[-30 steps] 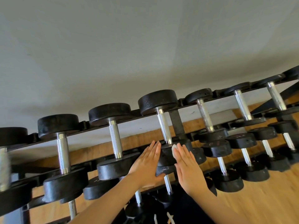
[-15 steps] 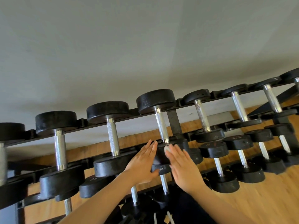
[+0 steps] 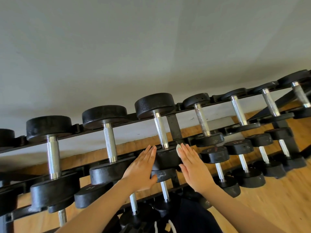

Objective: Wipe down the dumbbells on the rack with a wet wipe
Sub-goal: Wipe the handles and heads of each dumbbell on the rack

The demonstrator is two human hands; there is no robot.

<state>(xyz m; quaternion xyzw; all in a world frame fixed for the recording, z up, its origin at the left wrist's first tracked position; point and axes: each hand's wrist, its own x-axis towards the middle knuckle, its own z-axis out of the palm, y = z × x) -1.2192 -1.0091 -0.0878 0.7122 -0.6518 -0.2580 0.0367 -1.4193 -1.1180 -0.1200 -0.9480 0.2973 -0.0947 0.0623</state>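
since a second ago both hands have kept their places on the near head of the middle dumbbell (image 3: 165, 158), and only the camera has drifted a little, so the rack (image 3: 117, 126) sits slightly lower in the picture.

head view: the left hand (image 3: 140, 170) lies flat, fingers straight and together, pressed on the left flank of that near head, its thumb hooked under the head of the dumbbell just below. the right hand (image 3: 193, 167) is flat too, fingers straight and side by side, pressing the wet wipe (image 3: 178, 149) against the right flank; only a pale fold of it shows past the fingertips, the remainder being hidden under the palm. the knurled handle (image 3: 161, 132) of this dumbbell rises from between the hands to the far head on the top rail.

risks, as i judge them: the wipe is merely pressed, not gripped, so a quick stroke could let it slide out and drop behind the rack. squeezing from both sides may roll the dumbbell in its cradle and nip a finger against the neighbouring head just right of it. the handle and far head look easy to skip.

no container shows; i see no wipe packet or bin.
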